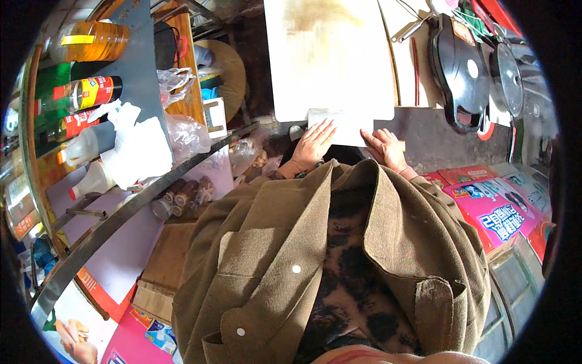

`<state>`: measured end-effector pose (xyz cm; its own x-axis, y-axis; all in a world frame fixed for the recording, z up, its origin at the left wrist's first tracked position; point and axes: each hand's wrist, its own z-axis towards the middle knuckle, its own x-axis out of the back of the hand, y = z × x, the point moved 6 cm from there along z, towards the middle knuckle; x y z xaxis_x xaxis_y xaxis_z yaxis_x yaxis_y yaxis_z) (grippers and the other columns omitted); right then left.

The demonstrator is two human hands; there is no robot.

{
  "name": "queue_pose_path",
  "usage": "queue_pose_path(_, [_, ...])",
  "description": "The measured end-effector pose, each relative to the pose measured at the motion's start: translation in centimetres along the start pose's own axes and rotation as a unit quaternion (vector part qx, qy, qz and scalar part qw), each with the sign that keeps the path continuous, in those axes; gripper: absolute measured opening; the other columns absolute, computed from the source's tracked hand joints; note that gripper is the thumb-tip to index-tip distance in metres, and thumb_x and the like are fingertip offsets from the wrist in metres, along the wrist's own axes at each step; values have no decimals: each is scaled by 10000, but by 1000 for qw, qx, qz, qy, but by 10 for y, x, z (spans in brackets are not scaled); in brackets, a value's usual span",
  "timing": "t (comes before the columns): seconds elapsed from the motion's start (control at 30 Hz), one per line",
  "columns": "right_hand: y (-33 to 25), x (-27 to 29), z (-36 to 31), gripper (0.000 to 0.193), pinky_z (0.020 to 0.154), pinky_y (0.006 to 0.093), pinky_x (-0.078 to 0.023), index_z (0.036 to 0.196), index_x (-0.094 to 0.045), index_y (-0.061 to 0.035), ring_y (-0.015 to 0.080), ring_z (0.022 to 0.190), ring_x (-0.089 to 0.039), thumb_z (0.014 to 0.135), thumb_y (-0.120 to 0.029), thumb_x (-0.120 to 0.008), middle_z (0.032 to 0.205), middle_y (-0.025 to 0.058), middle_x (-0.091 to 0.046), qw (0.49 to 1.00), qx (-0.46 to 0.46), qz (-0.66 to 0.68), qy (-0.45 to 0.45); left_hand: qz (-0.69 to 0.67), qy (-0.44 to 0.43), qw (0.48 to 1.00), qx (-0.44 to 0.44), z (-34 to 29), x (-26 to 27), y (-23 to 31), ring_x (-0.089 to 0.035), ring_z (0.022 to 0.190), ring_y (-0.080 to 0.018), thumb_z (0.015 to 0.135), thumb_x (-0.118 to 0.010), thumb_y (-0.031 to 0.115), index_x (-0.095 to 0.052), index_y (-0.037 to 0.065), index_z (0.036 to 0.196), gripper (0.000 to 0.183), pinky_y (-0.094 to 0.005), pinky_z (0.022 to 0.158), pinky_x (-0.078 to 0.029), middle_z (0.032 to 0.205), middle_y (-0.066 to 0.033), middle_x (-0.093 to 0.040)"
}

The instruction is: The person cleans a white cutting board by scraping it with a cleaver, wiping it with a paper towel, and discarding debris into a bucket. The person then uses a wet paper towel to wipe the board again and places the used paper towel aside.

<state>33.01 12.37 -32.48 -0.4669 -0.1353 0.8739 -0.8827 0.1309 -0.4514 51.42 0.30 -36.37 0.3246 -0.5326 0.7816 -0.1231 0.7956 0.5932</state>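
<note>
A broad, pale rectangular blade, seemingly a cleaver (344,127), lies against the near edge of a large white cutting board (330,73) with brownish stains toward its far end. My left hand (315,144) rests on the left part of the blade, fingers stretched out and slightly apart. At the blade's right end my right hand (386,149) is closed, its forefinger reaching along the blade. A short light-brown piece like a wooden handle end pokes out beside that hand. Glare on the metal and board hides fine detail.
Several bottles, including one of amber liquid (95,42), stand on the left shelf by crumpled white plastic (136,145). A black electric griddle (464,73) and a round glass lid (506,79) are at right, above pink cardboard (494,206). A dark metal rail (130,212) runs along my left.
</note>
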Motion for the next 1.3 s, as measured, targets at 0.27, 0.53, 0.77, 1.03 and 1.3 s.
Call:
queue_pose_path(0.27, [18,-1,18,571,856,393,-449,1410,-551,-175,269,938,-537,858,-204,-697,945,74,-545,1000,-12,8,-13,0,3,1000,19,20,1,-8,-420,1408,-320,884,-515,70,-547,-30,1339,467,-453,1167,-337,1489,-172,-468])
queue_pose_path(0.53, [12,5,13,548,820,392,-452,1386,-578,-177,266,918,-538,852,-204,-700,929,65,-548,1000,-5,15,9,-17,19,997,71,28,9,-8,-504,1346,-268,877,-508,18,-612,60,1316,453,-414,1132,-384,1422,-107,-563])
queue_pose_path(0.77, [12,-2,15,574,814,391,-450,1384,-578,-178,261,913,-541,828,-193,-719,909,63,-538,1000,-26,4,-16,-57,54,994,82,28,11,-14,-559,1292,-276,874,-516,12,-677,48,1220,383,-415,1092,-425,1348,-113,-623])
queue_pose_path(1.03, [25,10,37,589,867,397,-447,1404,-558,-170,275,939,-541,837,-210,-713,943,76,-551,1000,-9,25,-9,-60,65,991,96,45,11,-25,-560,1291,-285,860,-515,3,-679,57,1209,390,-422,1090,-422,1347,-114,-624])
queue_pose_path(1.3, [45,24,73,585,900,406,-447,1418,-544,-159,286,961,-548,850,-152,-684,976,84,-566,999,-2,26,-28,-41,55,993,101,78,18,-49,-565,1283,-293,856,-535,15,-674,60,1225,397,-422,1109,-414,1328,-116,-638])
